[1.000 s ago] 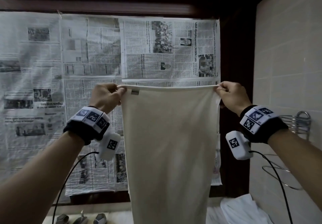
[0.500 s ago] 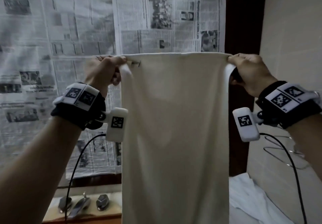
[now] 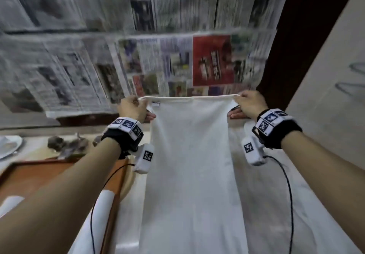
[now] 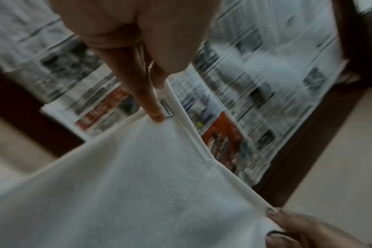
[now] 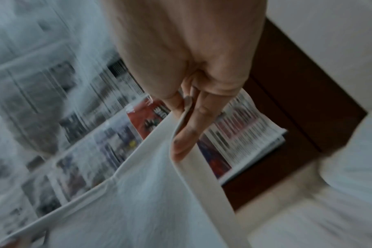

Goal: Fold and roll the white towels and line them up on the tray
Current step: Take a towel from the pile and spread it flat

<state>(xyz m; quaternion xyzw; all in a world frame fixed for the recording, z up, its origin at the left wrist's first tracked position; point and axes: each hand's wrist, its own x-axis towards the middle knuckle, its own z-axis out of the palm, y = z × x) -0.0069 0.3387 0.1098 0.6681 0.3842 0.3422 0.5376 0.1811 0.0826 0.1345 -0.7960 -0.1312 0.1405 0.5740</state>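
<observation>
Far left: blurred plate (image 3: 7,145) and dark unidentifiable clutter (image 3: 65,145) on tabletop (image 3: 35,151), wooden tray (image 3: 29,176) below with rolled white towels (image 3: 102,200) at its right edge. Left hand (image 3: 132,109) up at towel's top-left corner, fingers (image 4: 153,107) clamped on hem beside small label (image 3: 155,103). White towel (image 3: 189,165) centre, held in air, top hem stretched level between both hands, long axis running top-to-bottom toward viewer, lower end draping down out of frame; contact with surface below cannot tell. More white cloth (image 3: 262,184) spread on tabletop beneath and right. Right hand (image 3: 249,103) at top-right corner, fingers (image 5: 187,134) pinched on hem edge. Newspaper (image 3: 138,56) behind on wall. Judged step: laying towel flat for folding. For a good result: keep hem taut and level, both corners at equal height, lower evenly so long edges land straight, no twist, clear of tray edge.
</observation>
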